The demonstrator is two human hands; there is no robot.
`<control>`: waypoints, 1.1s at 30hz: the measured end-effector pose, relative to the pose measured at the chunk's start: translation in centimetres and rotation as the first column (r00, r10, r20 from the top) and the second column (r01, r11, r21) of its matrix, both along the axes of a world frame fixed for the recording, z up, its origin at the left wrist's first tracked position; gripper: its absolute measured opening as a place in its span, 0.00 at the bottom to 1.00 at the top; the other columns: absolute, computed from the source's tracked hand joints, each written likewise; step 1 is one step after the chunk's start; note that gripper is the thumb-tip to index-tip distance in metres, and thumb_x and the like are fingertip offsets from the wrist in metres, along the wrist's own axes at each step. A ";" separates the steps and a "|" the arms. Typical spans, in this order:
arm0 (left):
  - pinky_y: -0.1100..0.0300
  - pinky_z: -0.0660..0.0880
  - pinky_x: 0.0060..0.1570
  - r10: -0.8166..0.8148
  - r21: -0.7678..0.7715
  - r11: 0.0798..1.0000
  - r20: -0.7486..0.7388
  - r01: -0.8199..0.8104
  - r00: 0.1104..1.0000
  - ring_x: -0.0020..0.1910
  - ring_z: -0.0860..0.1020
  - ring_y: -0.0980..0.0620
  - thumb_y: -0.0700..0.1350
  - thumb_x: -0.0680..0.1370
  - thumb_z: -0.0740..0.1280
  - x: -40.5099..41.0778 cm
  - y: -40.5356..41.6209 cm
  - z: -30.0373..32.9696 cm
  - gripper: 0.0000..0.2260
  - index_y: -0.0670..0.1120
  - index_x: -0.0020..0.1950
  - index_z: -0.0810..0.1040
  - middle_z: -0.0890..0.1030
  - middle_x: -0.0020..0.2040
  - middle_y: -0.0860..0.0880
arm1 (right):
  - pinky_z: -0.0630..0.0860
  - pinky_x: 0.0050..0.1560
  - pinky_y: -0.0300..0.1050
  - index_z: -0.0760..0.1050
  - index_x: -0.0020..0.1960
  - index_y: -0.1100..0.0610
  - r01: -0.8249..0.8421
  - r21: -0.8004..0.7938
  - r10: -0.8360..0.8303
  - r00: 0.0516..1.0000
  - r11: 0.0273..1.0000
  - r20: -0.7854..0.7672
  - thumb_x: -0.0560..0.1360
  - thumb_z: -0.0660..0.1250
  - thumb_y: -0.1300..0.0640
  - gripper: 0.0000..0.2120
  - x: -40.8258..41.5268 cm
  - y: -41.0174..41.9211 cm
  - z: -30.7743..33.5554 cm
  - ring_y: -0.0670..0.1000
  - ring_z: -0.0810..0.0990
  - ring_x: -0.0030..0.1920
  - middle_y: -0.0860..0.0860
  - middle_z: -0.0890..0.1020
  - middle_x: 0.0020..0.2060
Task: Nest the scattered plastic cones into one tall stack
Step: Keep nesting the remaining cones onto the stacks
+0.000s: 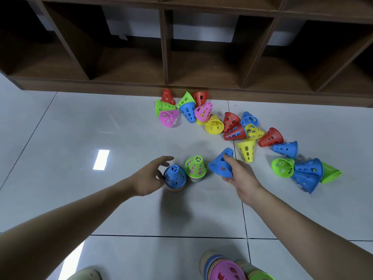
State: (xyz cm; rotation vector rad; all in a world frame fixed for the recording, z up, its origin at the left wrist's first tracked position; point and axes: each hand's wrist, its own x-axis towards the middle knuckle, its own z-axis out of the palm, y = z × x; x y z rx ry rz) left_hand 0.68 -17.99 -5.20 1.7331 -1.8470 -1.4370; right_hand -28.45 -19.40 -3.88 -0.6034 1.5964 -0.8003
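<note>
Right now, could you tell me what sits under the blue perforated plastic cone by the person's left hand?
Beneath the blue perforated plastic cone, coloured rims of nested cones show as thin bands. Their bodies are covered, so their number cannot be told. The left hand rests beside the stack.

Two upright stacks (175,177) (195,168) side by side on the floor (80,128) — loose cones (232,126) behind and right, before the shelf (165,57).

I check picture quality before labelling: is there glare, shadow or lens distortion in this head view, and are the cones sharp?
Head view: a bright glare patch reflects off the glossy tile floor; soft shadows lie under both arms; the wide lens bows the wooden shelf lines; the scattered cones look sharp, but the nearest stack at the bottom edge is blurred and cropped.
</note>
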 end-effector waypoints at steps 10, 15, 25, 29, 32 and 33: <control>0.57 0.72 0.56 0.270 -0.259 0.942 0.198 -0.216 0.942 0.57 0.77 0.44 0.37 0.78 0.65 2.5 -9.3 -2.2 0.24 0.50 0.74 0.71 0.70 0.67 0.41 | 0.76 0.54 0.37 0.76 0.59 0.45 -0.459 -0.478 0.313 0.881 0.749 -0.355 0.73 0.76 0.51 0.16 2.9 0.2 4.4 0.45 0.80 0.55 0.42 0.81 0.54; 0.47 0.67 0.71 0.256 -0.280 0.941 0.220 -0.190 0.941 0.70 0.68 0.39 0.40 0.78 0.67 1.0 -13.4 -2.9 0.29 0.51 0.78 0.66 0.66 0.73 0.40 | 0.74 0.61 0.43 0.75 0.59 0.39 -0.450 -0.544 0.295 0.889 0.708 -0.351 0.71 0.74 0.47 0.18 3.7 -1.0 4.1 0.48 0.78 0.61 0.43 0.81 0.57; 0.44 0.67 0.71 0.122 -0.361 0.931 0.460 0.060 0.880 0.75 0.60 0.39 0.48 0.77 0.68 -0.8 -16.0 -2.6 0.33 0.53 0.81 0.60 0.59 0.80 0.45 | 0.73 0.58 0.38 0.78 0.60 0.48 -0.674 -0.293 0.439 0.691 0.678 -0.574 0.70 0.78 0.52 0.20 2.3 -1.1 -1.2 0.40 0.76 0.55 0.36 0.79 0.50; 0.46 0.65 0.73 0.032 -0.396 0.890 0.548 0.226 0.836 0.75 0.62 0.42 0.50 0.77 0.67 -1.5 -16.2 -2.7 0.34 0.51 0.81 0.57 0.61 0.80 0.46 | 0.73 0.61 0.46 0.76 0.62 0.47 -0.762 -0.249 0.452 0.578 0.598 -0.679 0.71 0.76 0.48 0.21 1.7 -1.7 -1.7 0.47 0.77 0.57 0.43 0.81 0.54; 0.47 0.69 0.69 0.078 -0.412 0.891 0.548 0.188 0.833 0.70 0.67 0.41 0.54 0.76 0.69 -2.0 -16.2 -2.6 0.33 0.50 0.79 0.62 0.67 0.74 0.44 | 0.70 0.64 0.44 0.74 0.69 0.50 -0.820 -0.263 0.449 0.513 0.509 -0.731 0.74 0.75 0.51 0.25 1.8 -1.7 -1.6 0.47 0.74 0.60 0.46 0.80 0.58; 0.47 0.71 0.66 0.112 -0.435 0.884 0.552 0.171 0.826 0.67 0.69 0.41 0.56 0.75 0.69 -2.1 -16.3 -2.5 0.33 0.50 0.78 0.65 0.69 0.71 0.43 | 0.70 0.63 0.43 0.73 0.70 0.50 -0.834 -0.266 0.450 0.497 0.483 -0.742 0.74 0.74 0.51 0.25 1.9 -1.6 -1.7 0.47 0.74 0.60 0.46 0.79 0.57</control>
